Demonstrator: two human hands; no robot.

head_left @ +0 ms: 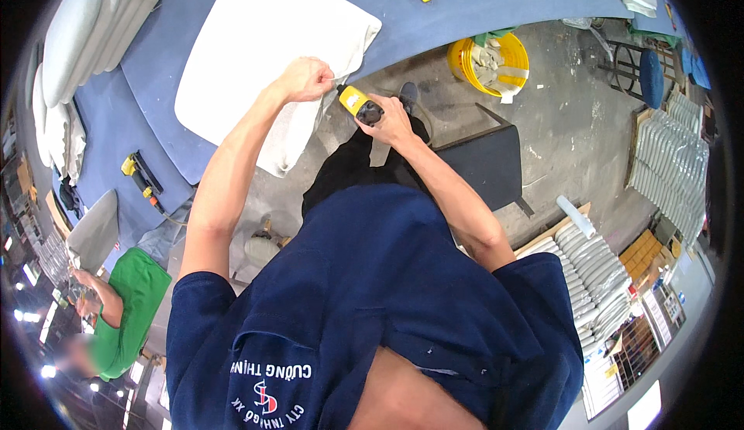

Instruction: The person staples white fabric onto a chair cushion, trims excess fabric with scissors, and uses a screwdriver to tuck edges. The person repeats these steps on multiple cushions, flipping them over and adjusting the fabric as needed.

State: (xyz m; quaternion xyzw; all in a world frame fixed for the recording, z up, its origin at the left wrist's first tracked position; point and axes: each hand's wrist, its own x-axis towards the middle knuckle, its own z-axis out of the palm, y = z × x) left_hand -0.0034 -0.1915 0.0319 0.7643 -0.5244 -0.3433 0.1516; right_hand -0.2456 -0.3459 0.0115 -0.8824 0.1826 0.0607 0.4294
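A white fabric-covered seat cushion (248,50) lies on the blue-covered table, its near side reaching past the table edge with loose white cloth hanging down. My left hand (306,81) is closed over the cushion's near edge, fingers pinching the cloth. In my right hand (391,122) is a yellow and black staple gun (354,100), gripped from the right. Its nose points at the cushion's edge, close beside my left fingers; I cannot tell whether it touches the cloth.
Another staple gun (141,174) with a hose rests on the blue table (159,132). Grey cushions (101,27) are stacked at left. A yellow bucket (459,62) of scraps and a black stool (488,163) stand on the floor. A person in green (133,306) works at lower left.
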